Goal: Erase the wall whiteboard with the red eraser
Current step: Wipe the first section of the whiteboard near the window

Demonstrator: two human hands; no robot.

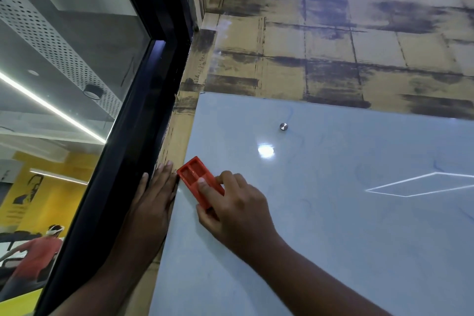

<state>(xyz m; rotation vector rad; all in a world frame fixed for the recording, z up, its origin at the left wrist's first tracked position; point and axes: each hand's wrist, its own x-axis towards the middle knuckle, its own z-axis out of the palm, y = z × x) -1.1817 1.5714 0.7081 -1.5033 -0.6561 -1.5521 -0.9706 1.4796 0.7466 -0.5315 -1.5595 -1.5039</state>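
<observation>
Red eraser (pixel 198 180) sits flat on the glass whiteboard (pixel 333 213) at its left edge, right hand (pixel 234 209) fingers curled round it. Left hand (pixel 154 195) lies flat, fingers straight, on the wall strip beside it. Wiping looks underway; faint blue traces rightward likely need the next sweep.

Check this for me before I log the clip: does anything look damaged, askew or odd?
Nothing broken. The whiteboard carries only faint blue ghost lines. The right hand grips the red eraser tilted at the board's left edge, and the left hand rests flat on the wall strip beside it.
</observation>
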